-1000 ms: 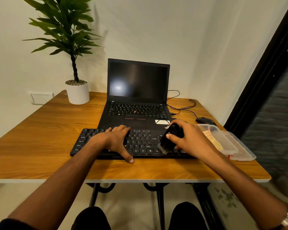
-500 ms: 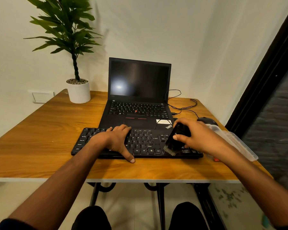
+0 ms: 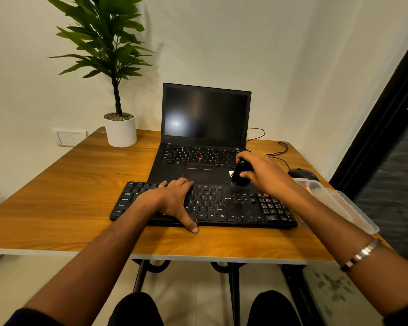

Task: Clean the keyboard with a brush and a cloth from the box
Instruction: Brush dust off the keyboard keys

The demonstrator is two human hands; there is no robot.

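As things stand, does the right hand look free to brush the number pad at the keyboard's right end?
Probably yes. The right hand holds the brush at the keyboard's far edge, nothing lies on the number pad, and the left hand rests further left.

Black keyboard (image 3: 222, 205), black brush (image 3: 241, 172), black laptop (image 3: 203, 137), white pot (image 3: 120, 131), honey-brown wood-grain desk (image 3: 64, 196), clear box (image 3: 339, 203).

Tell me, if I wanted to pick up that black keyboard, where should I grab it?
Probably by its two short ends, coming in from left and right. The keyboard is long, flat and thin, lying flat on the table. The left hand rests on its keys and the laptop sits close behind, so the ends are freest.
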